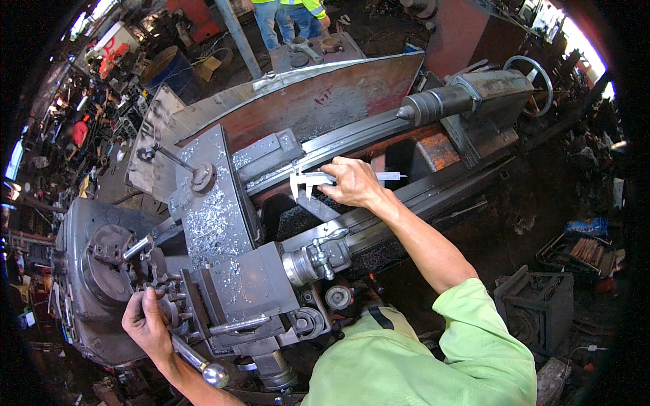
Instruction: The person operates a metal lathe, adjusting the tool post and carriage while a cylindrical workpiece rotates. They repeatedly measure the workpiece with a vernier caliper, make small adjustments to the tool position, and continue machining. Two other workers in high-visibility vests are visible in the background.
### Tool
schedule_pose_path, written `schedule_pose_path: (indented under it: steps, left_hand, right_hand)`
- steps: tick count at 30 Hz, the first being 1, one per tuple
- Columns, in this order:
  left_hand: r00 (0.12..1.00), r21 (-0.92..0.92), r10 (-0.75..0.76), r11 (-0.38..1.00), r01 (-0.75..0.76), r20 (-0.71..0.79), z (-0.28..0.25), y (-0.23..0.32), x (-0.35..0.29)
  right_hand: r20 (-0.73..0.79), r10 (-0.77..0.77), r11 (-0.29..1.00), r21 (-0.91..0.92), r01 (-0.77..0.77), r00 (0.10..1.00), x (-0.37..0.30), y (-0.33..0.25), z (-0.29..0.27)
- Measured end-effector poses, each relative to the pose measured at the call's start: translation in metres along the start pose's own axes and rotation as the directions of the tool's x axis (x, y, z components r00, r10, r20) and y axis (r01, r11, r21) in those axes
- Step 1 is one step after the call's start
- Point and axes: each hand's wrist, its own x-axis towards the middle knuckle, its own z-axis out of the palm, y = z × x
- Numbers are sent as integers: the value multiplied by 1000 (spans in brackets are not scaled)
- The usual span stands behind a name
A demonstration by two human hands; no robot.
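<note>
My right hand (353,183) is closed around a silver vernier caliper (313,179), held level above the lathe bed (379,223). The caliper's jaws point down and stand a little apart, with nothing visible between them. At the lower left, my left hand (150,321) is closed at the lathe's near-left end, thumb up against a round dark part. Its fingers are partly hidden, so what it grips does not show. A short bright metal bar (138,247) sticks out just beyond this hand. Metal chips cover the grey carriage (213,230) between my hands.
The tailstock (491,98) with its pointed centre stands at the far right. A lever (176,157) rises from the carriage's far end, and a ball-ended handle (215,374) projects near my left forearm. A rusty sheet guard (325,95) runs behind; two people (284,17) stand beyond it.
</note>
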Motion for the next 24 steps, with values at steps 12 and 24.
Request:
schedule_pose_path:
  steps: [12, 24]
  left_hand:
    - [1000, -10, 17, 1000, -17, 6, -1, -2, 1]
    - [1000, -19, 25, 999, -25, 2, -1, -3, 1]
  right_hand:
    - [13, 6, 1000, -10, -6, 1000, 1, 3, 2]
    - [16, -5, 1000, -15, 6, 1000, 2, 6, 4]
